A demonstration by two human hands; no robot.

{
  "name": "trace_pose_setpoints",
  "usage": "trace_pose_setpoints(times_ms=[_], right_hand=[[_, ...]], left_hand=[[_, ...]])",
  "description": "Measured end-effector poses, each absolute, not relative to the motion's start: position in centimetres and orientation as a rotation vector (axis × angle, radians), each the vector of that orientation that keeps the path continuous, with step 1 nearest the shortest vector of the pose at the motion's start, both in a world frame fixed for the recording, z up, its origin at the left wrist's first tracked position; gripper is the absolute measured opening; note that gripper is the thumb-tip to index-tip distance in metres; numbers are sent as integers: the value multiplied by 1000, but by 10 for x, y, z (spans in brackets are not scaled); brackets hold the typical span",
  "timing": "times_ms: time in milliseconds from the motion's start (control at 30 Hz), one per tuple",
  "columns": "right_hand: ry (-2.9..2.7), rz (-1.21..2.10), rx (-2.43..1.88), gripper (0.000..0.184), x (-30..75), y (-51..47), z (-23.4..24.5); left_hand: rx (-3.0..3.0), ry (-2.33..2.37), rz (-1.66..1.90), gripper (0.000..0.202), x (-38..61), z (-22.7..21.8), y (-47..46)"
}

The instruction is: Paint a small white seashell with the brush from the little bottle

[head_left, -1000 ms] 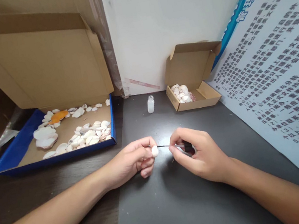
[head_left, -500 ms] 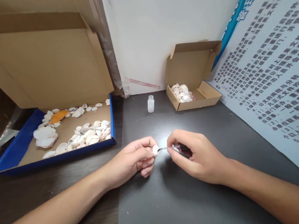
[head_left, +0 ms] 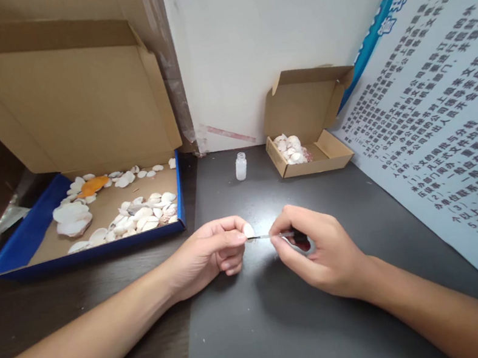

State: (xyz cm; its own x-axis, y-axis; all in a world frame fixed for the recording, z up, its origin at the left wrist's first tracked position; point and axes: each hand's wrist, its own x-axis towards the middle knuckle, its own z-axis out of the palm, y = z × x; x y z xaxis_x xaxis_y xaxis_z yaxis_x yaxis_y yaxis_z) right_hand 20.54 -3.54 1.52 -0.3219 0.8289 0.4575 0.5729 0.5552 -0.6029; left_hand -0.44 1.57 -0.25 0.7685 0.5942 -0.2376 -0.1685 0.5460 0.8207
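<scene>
A small white seashell (head_left: 248,230) is pinched between the thumb and fingers of my left hand (head_left: 214,249). My right hand (head_left: 318,248) is closed around a thin brush (head_left: 262,236) with a dark handle, mostly hidden in the palm. The brush's dark tip touches or nearly touches the lower edge of the shell; which of the two I cannot tell. Beyond the hands, an uncapped little bottle (head_left: 241,168) of whitish, translucent look stands upright on the dark grey mat (head_left: 248,338).
On the left lies an open blue-edged cardboard box (head_left: 39,250) with many white shells (head_left: 144,217) and an orange shell (head_left: 92,185). A smaller open carton (head_left: 317,165) at back right holds shells (head_left: 290,148). A printed sheet (head_left: 457,134) rises along the right side.
The shell has turned in my left fingers and moved slightly up. The brush tip has shifted from the shell's right side to its lower edge, and my right hand has moved slightly right.
</scene>
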Motion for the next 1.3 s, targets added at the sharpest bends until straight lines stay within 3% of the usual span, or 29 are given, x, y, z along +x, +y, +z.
trace_pose_setpoints(times_ms=[533, 1300], right_hand=[[-2028, 379, -1115, 13, 205, -36, 17], [-2086, 277, -1217, 19, 202, -39, 18]], left_hand=[[890, 566, 601, 23, 1, -1, 11], [862, 602, 608, 26, 0, -1, 10]])
